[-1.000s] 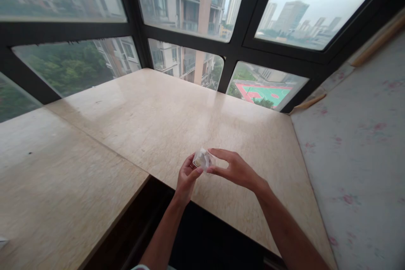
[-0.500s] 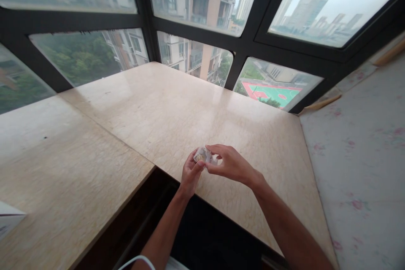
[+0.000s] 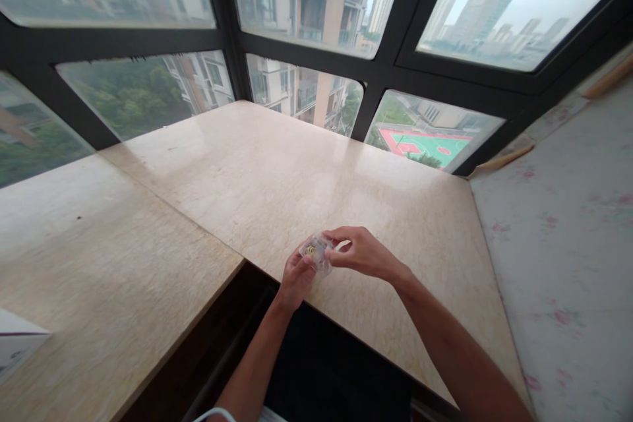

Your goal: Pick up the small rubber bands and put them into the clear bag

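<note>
A small clear plastic packet (image 3: 322, 261) with gold-coloured and pale contents is up off the counter, between my two hands. My left hand (image 3: 298, 275) is closed around its left side, thumb lying across the front. From the right, my right hand (image 3: 357, 252) pinches its upper right edge between thumb and fingers. What exactly is inside the packet is too small to make out. Below both hands lies the beige marble counter (image 3: 208, 165).
A white box (image 3: 22, 341) stands at the left edge of the counter. Dark-framed windows (image 3: 306, 59) enclose the far side, and a flower-papered wall (image 3: 558, 277) borders the right. A dark gap (image 3: 222, 330) opens below the counter's front edge.
My right thumb and fingers have drawn closer together on the packet. The packet has turned slightly and now shows more of its clear plastic at the lower right.
</note>
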Demonstrator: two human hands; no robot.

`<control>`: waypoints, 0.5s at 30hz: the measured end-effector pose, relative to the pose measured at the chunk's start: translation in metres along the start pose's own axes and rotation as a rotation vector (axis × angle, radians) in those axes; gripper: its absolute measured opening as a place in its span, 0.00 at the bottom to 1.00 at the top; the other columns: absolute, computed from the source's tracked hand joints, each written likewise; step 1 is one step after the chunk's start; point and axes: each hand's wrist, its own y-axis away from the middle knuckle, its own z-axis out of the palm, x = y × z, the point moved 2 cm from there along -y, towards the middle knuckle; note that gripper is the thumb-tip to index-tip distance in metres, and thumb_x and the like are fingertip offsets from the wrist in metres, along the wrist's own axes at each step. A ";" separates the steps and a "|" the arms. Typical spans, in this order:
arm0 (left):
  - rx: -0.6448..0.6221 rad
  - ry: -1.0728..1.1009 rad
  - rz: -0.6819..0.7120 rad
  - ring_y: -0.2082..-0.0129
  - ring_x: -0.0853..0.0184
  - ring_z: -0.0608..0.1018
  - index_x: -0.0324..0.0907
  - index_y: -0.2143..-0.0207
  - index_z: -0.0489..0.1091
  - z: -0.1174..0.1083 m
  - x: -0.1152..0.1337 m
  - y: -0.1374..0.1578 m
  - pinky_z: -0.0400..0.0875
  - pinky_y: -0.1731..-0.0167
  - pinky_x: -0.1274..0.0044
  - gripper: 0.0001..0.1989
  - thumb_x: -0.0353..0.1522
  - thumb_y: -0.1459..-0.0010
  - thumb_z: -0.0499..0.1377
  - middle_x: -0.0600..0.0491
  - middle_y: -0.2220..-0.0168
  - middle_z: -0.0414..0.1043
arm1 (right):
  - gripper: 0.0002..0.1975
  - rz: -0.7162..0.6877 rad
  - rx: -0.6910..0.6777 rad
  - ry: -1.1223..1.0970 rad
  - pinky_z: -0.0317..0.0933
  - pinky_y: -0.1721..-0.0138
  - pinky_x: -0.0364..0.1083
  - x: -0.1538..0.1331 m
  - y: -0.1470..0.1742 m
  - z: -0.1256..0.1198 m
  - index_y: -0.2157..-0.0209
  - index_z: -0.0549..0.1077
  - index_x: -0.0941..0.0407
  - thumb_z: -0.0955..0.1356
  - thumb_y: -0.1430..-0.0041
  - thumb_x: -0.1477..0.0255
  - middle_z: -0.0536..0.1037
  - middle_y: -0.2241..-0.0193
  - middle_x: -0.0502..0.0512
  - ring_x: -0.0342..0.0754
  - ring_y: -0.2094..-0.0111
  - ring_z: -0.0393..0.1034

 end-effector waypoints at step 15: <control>0.242 0.329 0.012 0.49 0.60 0.74 0.36 0.51 0.70 -0.042 0.054 -0.023 0.69 0.51 0.70 0.21 0.43 0.37 0.53 0.43 0.51 0.74 | 0.29 0.389 0.626 -0.543 0.65 0.51 0.59 0.135 0.063 -0.029 0.55 0.76 0.58 0.75 0.55 0.55 0.77 0.52 0.63 0.58 0.53 0.72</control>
